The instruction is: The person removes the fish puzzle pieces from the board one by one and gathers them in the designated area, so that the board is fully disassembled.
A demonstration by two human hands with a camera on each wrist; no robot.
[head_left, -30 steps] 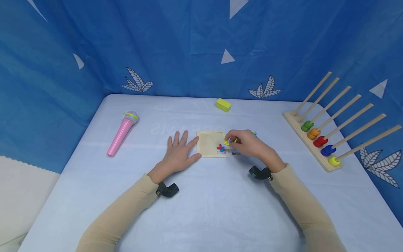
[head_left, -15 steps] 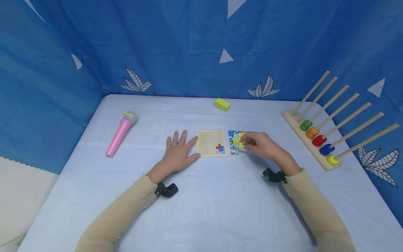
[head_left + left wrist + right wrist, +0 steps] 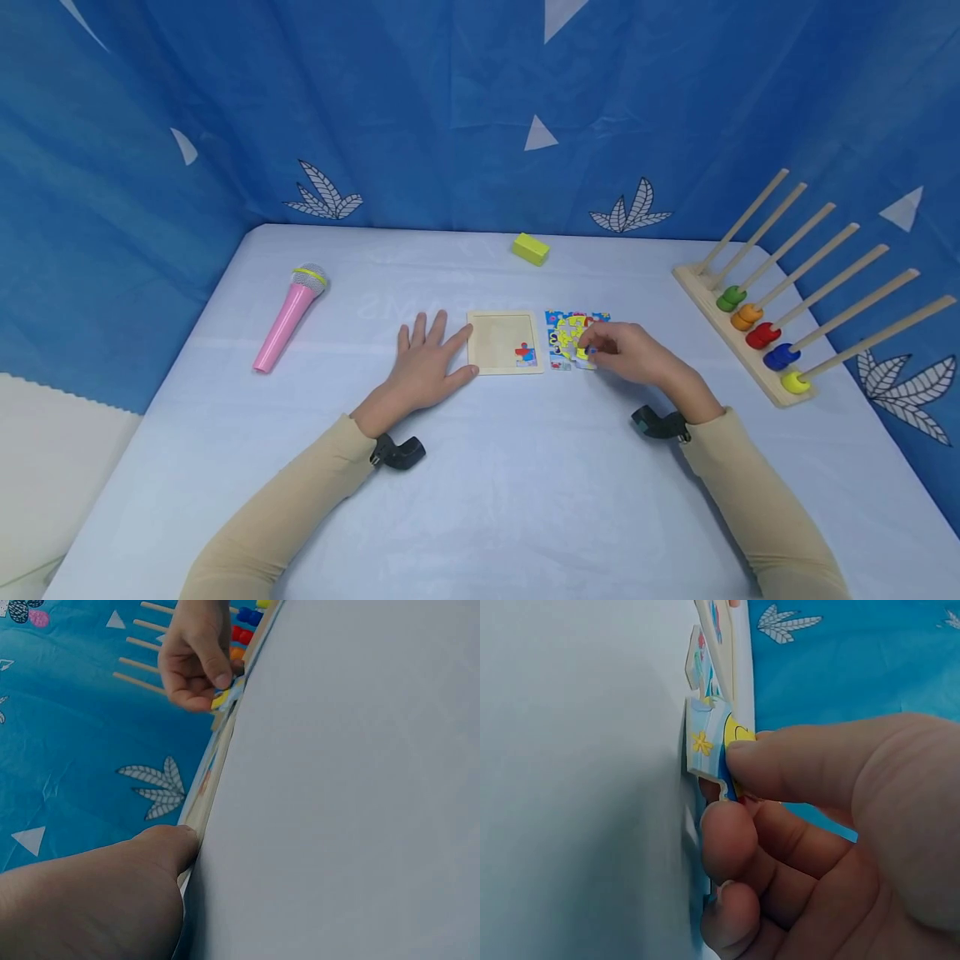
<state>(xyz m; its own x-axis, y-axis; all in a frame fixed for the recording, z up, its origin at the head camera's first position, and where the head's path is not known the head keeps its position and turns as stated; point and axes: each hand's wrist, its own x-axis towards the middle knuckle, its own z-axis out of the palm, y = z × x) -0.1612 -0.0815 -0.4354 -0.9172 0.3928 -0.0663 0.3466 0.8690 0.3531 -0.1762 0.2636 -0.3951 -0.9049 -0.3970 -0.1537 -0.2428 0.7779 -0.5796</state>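
My left hand (image 3: 422, 367) lies spread on the table, thumb and index fingertips touching the left edge of a shallow wooden puzzle tray (image 3: 506, 315). One red-and-blue jigsaw piece (image 3: 526, 356) sits in the tray's lower right corner. Just right of the tray, more jigsaw pieces (image 3: 561, 333) lie close together, with a yellow picture in their middle. Over their right side, my right hand (image 3: 633, 357) pinches a jigsaw piece (image 3: 707, 739) between thumb and fingers. In the right wrist view that piece is light blue and yellow with a yellow flower, and it looks tilted.
A pink toy microphone (image 3: 288, 321) lies to the left. A yellow-green block (image 3: 531, 249) is at the back. On the right stands a wooden peg rack (image 3: 750, 342) with coloured beads on tall pegs. Behind the table hangs a blue curtain (image 3: 420, 108).
My right hand has moved right, from the tray's right edge to the right side of the loose pieces, uncovering most of them. The left hand stays put.
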